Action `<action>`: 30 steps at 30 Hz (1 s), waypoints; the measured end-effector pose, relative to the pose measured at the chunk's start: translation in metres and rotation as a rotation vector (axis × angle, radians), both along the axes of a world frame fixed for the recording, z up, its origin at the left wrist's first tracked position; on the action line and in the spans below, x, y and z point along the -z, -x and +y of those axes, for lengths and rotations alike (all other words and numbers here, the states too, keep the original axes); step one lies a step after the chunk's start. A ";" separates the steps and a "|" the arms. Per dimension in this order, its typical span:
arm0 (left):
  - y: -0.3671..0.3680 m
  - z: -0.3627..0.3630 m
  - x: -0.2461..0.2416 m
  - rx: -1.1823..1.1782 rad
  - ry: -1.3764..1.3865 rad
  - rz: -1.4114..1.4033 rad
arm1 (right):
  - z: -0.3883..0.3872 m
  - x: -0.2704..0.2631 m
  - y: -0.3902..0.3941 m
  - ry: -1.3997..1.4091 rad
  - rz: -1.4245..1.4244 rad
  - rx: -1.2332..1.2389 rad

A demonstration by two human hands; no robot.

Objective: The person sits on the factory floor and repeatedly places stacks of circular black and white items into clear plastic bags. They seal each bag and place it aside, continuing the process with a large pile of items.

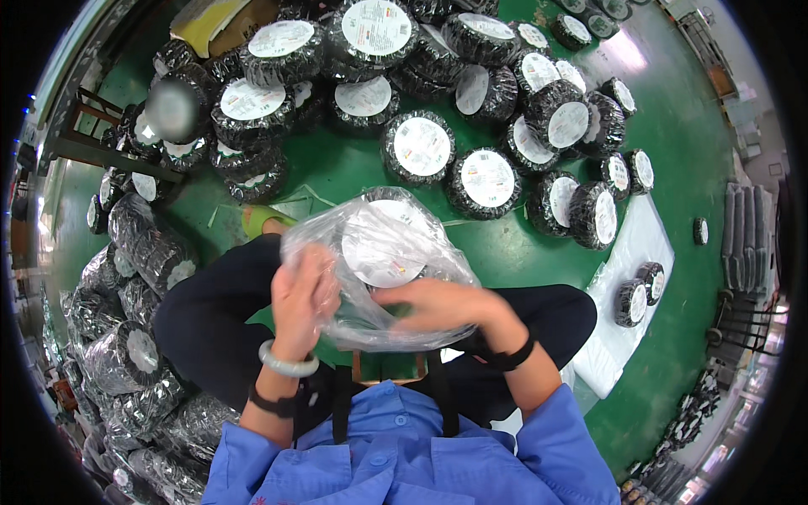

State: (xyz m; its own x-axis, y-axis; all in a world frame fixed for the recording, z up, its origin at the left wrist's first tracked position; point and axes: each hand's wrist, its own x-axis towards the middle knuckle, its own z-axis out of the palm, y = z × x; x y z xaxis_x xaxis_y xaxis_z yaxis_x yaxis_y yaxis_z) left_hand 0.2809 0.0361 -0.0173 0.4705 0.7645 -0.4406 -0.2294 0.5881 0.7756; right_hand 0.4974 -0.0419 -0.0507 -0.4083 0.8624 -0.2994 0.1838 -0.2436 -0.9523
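Note:
Between my knees is a clear plastic bag with a round, black-wrapped bundle bearing a white disc label inside it. My left hand, slightly blurred, grips the bag's left side. Across the near side of the bag reaches my right hand, its fingers pointing left near the bag's mouth. Motion blur and the film hide whether those fingers pinch the plastic. The bundle's lower edge is partly covered by folds of film and my right hand.
Several similar black-wrapped bundles lie and stack ahead on the green floor. White plastic sheeting lies at right with two small bundles on it. Bagged black rolls pile up at left, below a dark metal bar.

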 end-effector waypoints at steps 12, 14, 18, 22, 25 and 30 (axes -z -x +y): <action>-0.012 0.033 0.092 0.504 -0.045 0.376 | -0.027 0.332 -0.197 0.512 0.444 1.757; -0.009 0.032 0.088 0.351 0.008 0.275 | -0.017 0.293 -0.191 0.533 0.512 1.656; -0.014 0.036 0.069 0.075 -0.086 0.179 | -0.017 0.148 -0.152 0.242 0.658 1.513; -0.016 0.043 0.041 0.019 -0.097 0.192 | -0.056 -0.011 -0.057 -0.262 -0.147 0.952; -0.017 0.024 -0.013 0.123 -0.370 0.369 | -0.055 -0.071 0.005 -0.330 -0.931 0.060; 0.014 -0.063 -0.085 0.514 -1.159 0.465 | -0.055 -0.056 0.016 0.069 -0.204 0.742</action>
State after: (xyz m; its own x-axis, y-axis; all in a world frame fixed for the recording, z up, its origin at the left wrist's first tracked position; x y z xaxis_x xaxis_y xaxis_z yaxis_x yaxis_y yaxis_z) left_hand 0.2669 -0.0271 0.0680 0.7987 0.5859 0.1372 0.2349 -0.5135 0.8253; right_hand 0.4816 -0.0971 0.0055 0.3383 0.8655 -0.3695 0.1198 -0.4290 -0.8953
